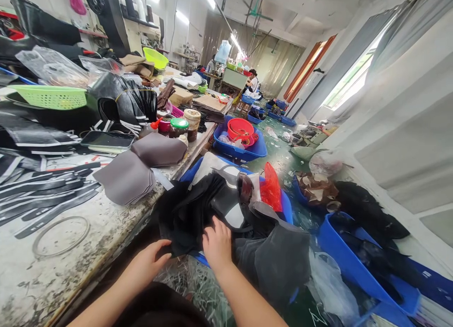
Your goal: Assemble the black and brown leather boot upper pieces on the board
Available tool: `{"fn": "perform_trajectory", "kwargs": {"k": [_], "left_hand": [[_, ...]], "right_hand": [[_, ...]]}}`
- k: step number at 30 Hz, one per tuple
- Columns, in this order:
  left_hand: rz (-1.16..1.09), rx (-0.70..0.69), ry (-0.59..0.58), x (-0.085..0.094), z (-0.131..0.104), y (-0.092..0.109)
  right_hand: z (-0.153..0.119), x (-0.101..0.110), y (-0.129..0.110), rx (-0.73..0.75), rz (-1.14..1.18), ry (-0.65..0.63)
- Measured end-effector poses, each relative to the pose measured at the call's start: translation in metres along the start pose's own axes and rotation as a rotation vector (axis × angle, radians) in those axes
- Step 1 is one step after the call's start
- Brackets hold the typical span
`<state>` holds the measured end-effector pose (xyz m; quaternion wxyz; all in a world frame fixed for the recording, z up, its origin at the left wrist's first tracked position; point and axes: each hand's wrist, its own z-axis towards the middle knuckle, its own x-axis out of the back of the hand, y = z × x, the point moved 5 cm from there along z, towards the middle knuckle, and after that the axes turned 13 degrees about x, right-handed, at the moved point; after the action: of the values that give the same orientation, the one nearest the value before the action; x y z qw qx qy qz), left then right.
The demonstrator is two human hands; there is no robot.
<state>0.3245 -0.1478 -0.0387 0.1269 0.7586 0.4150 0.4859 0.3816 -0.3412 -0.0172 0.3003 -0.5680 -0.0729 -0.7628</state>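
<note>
Black fabric pieces (187,213) lie heaped over a blue bin (286,209) beside the bench. My left hand (152,258) is at the near left edge of the black fabric, thumb and fingers apart, fingertips at its edge. My right hand (217,242) rests on the heap with its fingers slightly spread and bent. Whether either hand grips any cloth is hard to make out. Dark grey sheets (279,256) hang over the bin's right side. A red plastic bag (271,188) and a dark brown rolled piece (245,188) sit farther back in the bin.
The worn bench (106,228) at left bears grey-brown leather pieces (127,176), black strips (53,190), a metal ring (62,237) and jars (179,128). Another blue bin (368,261) stands at right, near a clear plastic bag (332,284). A person (253,81) sits far back.
</note>
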Motion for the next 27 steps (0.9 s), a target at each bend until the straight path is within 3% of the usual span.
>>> {"fn": "perform_trajectory", "kwargs": {"k": [10, 27], "left_hand": [[-0.02, -0.007, 0.018, -0.001, 0.001, -0.004], [-0.03, 0.006, 0.007, 0.001, -0.004, -0.001]], "right_hand": [[0.002, -0.021, -0.045, 0.259, -0.016, -0.069], [-0.003, -0.026, -0.043, 0.237, 0.073, -0.116]]}}
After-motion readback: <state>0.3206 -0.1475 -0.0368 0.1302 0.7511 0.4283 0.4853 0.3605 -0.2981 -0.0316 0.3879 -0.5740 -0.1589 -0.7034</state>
